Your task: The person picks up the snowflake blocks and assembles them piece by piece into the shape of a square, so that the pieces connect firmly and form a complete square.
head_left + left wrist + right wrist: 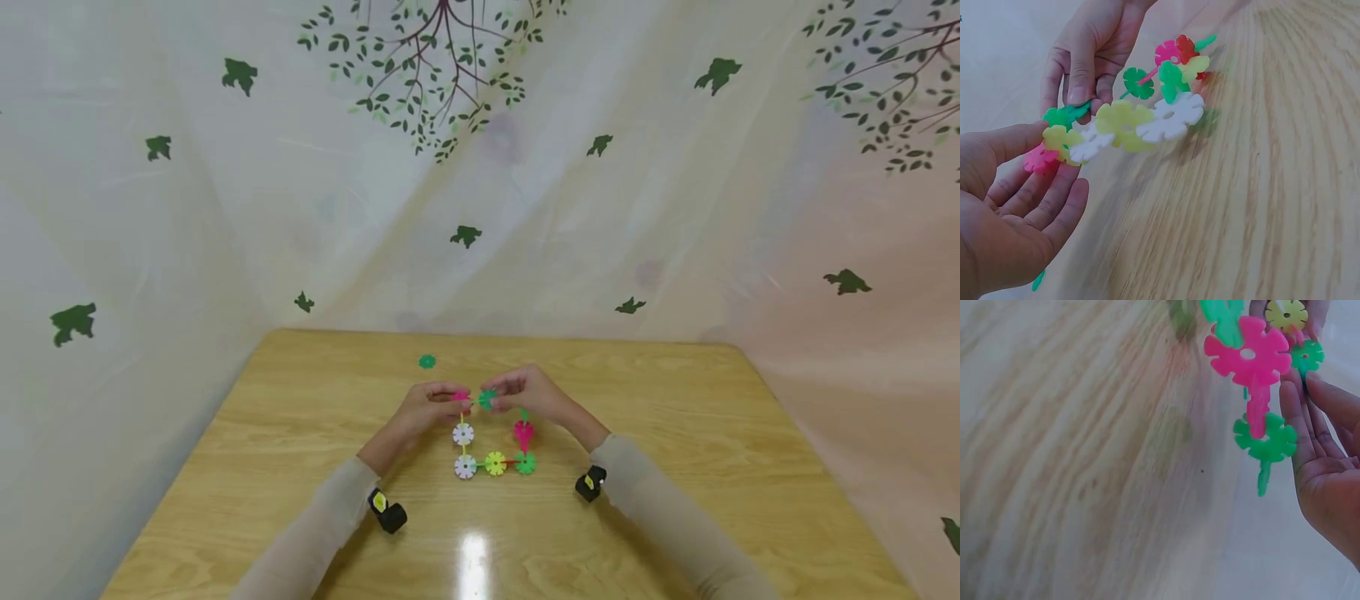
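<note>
A chain of interlocking plastic snowflake discs is joined in a squarish loop, raised off the table in the wrist views. My left hand (pixel 420 410) pinches the pink disc (pixel 1040 159) at the far left corner. From the right, my right hand (pixel 538 395) pinches a green disc (pixel 1307 356) between thumb and fingers, beside a yellow disc (pixel 1286 315). White discs (pixel 463 434) run down the left side. A flat yellow disc (pixel 495 463) and a green corner disc (pixel 526 463) form the near side. Along the right, another pink disc (pixel 1249 353) leads to a green end disc (pixel 1266 439).
One loose green disc (pixel 427 361) lies near the far edge of the wooden table (pixel 300 467). Behind the table hangs a pale cloth (pixel 525 275) printed with leaves and birds. Each wrist wears a small black camera (pixel 388 513).
</note>
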A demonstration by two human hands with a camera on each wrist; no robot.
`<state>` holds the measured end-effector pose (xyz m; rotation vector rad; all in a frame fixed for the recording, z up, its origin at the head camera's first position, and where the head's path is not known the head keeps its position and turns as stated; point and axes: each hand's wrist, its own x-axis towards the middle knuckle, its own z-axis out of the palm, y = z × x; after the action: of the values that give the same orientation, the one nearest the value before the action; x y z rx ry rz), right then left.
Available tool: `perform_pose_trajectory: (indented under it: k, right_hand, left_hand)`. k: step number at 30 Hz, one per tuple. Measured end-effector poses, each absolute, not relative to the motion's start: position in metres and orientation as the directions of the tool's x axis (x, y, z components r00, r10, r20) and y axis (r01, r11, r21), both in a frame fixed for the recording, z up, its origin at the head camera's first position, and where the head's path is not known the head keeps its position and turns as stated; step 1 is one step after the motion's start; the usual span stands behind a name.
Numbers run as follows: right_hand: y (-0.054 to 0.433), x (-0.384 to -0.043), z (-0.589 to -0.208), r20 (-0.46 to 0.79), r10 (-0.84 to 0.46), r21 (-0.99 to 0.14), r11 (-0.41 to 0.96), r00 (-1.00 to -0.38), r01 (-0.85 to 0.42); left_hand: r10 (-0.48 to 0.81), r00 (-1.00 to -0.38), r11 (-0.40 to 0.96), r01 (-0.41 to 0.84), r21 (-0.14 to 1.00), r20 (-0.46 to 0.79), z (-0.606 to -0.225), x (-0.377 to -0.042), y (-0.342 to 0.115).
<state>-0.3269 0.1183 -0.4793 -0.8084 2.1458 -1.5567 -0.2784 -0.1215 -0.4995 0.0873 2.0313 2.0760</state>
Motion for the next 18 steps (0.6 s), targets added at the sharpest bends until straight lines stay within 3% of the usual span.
perform_pose_trajectory:
  k: [9,18]
  right_hand:
    - [0.108,-0.328,-0.471,0.046,-0.656,-0.891,0.314,-0.753,-0.328]
    - [0.099,-0.356,-0.453,0.159,-0.665,-0.814,0.33,-0.73,-0.477]
  left_hand:
    - [0.23,-0.966,0.02,-0.114,0.993,-0.116,-0.5,-0.278,-0.133]
    - [0.248,-0.96,0.039,-0.127,0.991,-0.133,-0.499,-0.277,-0.14]
